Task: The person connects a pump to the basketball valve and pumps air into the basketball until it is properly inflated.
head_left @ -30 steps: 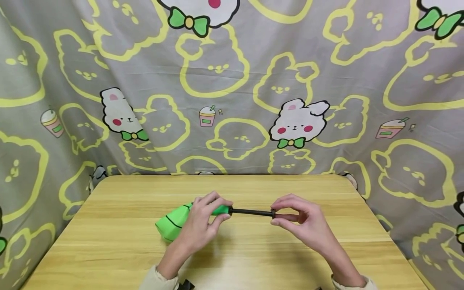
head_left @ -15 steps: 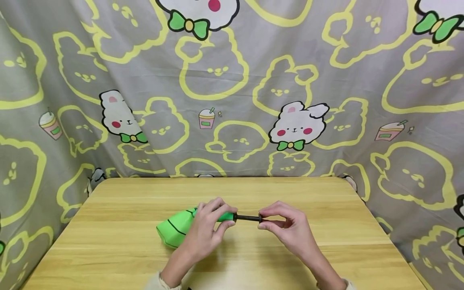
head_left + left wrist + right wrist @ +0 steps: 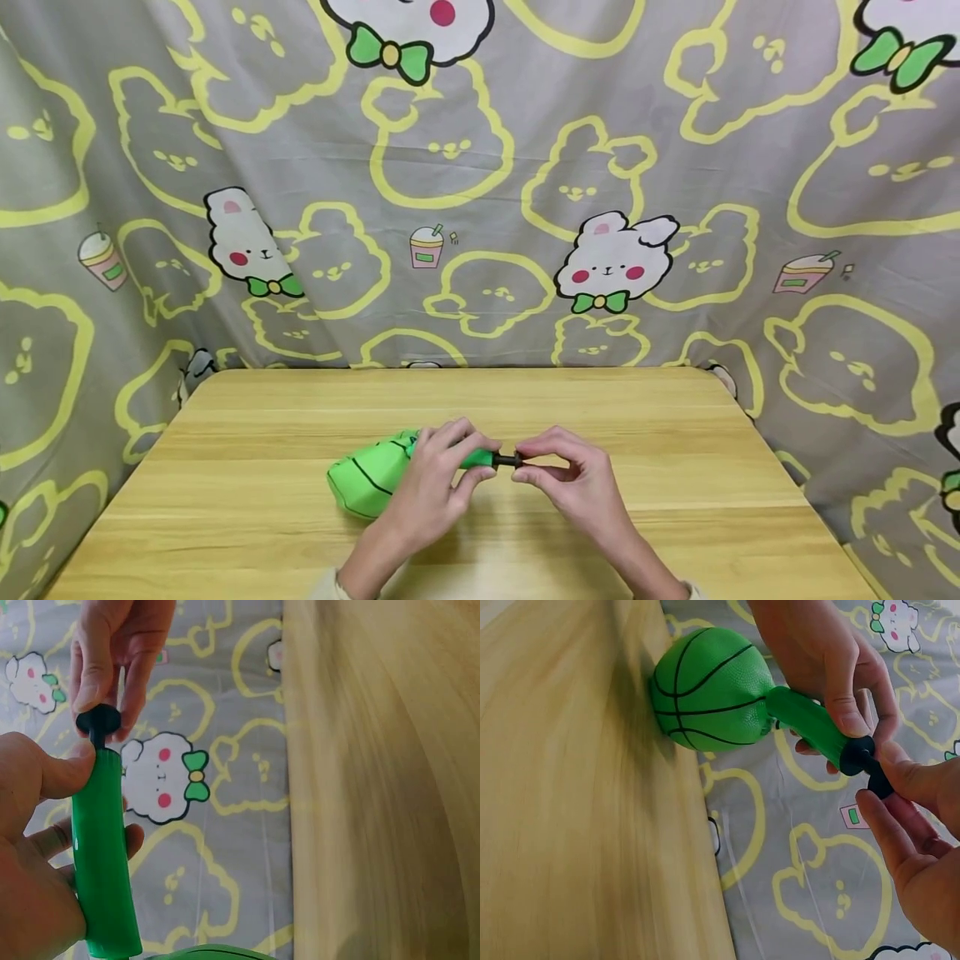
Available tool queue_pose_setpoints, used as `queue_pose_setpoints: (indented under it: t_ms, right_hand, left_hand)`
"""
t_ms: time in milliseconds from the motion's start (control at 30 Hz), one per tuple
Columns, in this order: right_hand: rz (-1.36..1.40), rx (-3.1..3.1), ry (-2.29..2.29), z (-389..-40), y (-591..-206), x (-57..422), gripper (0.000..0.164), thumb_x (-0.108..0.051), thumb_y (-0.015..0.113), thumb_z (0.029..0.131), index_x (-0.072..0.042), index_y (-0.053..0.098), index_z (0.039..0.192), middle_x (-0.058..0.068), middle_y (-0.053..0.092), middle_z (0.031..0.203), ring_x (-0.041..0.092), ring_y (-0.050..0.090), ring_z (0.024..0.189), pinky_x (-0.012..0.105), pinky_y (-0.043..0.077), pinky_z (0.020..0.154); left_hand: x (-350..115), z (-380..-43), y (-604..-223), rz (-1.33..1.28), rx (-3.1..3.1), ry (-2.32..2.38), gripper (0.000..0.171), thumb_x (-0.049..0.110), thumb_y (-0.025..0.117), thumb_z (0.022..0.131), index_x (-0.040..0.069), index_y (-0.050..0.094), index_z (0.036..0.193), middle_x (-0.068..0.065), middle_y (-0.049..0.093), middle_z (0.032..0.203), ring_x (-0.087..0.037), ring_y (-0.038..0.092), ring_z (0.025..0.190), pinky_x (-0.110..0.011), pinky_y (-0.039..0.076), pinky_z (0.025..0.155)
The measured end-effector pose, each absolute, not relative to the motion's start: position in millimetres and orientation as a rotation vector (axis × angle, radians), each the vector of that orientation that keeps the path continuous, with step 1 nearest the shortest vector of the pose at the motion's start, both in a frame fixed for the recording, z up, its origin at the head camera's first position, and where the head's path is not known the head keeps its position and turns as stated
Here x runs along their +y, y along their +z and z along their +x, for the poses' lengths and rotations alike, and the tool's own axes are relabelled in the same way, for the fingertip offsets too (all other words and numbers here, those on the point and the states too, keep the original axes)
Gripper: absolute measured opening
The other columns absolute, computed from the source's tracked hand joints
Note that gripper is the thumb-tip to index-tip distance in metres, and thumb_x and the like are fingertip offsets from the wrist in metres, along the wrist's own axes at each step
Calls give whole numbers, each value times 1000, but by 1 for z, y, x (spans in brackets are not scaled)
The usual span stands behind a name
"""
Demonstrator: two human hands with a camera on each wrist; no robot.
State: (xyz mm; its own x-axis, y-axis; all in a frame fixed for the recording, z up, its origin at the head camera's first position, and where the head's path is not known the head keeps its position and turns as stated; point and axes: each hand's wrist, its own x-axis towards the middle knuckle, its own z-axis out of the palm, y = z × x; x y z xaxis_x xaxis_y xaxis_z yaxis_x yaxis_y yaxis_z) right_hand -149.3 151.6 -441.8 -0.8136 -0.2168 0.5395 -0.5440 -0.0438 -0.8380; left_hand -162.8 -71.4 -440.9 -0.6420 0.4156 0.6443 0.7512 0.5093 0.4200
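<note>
My left hand [image 3: 435, 483] grips the green barrel of a small hand pump [image 3: 105, 855], fingers and thumb wrapped round it near its black collar. At the barrel's far end sits a green ball with black basketball lines [image 3: 709, 690], partly deflated and puckered beside the pump. My right hand [image 3: 573, 479] pinches the black plunger handle [image 3: 98, 718] between thumb and fingers. Only a short length of black rod shows between handle and collar. In the head view my left hand covers part of the barrel and ball.
The wooden table [image 3: 247, 417] lies under both hands. Behind it and along both sides hangs a grey curtain [image 3: 480, 183] printed with yellow outlines and white rabbits.
My right hand has moved left toward my left hand, pushing the plunger rod from long to nearly all the way into the barrel. The ball looks slightly fuller.
</note>
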Motion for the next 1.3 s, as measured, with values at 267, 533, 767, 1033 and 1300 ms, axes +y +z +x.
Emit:
queue_pose_setpoints:
  t_ms: [267,533,767,1033,1300]
  right_hand:
    - [809,-2105,1921,-148,-439,152,22,2,80,86,-3,72,106,16,67,110,27,68,104,40,59,80]
    - [796,-2179,1883,-148,-432,165,28,10,79,81,-5,67,102,13,64,110,27,69,100,39,60,78]
    - [846,-2246,1820,-149,-423,180,32,11,78,81,-8,64,104,12,63,108,25,69,97,38,60,77]
    - [829,-2300,1795,-150,-410,198,31,11,77,81,-4,64,103,10,62,107,24,66,98,40,60,77]
    - [843,-2325,1803,-148,-400,213,32,12,77,81,-6,64,103,15,60,107,22,64,100,41,60,80]
  left_hand:
    - [-76,-163,-440,-957,-2327,-959,25,21,79,87,25,73,111,15,59,100,-2,57,88,-37,40,84]
    - [-76,-169,-439,-1001,-2314,-929,23,27,75,91,26,72,114,15,59,101,-2,55,86,-36,41,84]
    - [-77,-171,-438,-995,-2325,-977,26,21,79,88,25,72,113,16,60,100,-1,55,86,-38,42,85]
    - [-84,-175,-436,-967,-2321,-995,26,21,78,89,25,72,114,16,60,101,-2,58,92,-40,43,87]
    - [-90,-174,-435,-937,-2325,-1012,26,20,78,90,26,72,114,17,60,101,-2,58,92,-40,41,88]
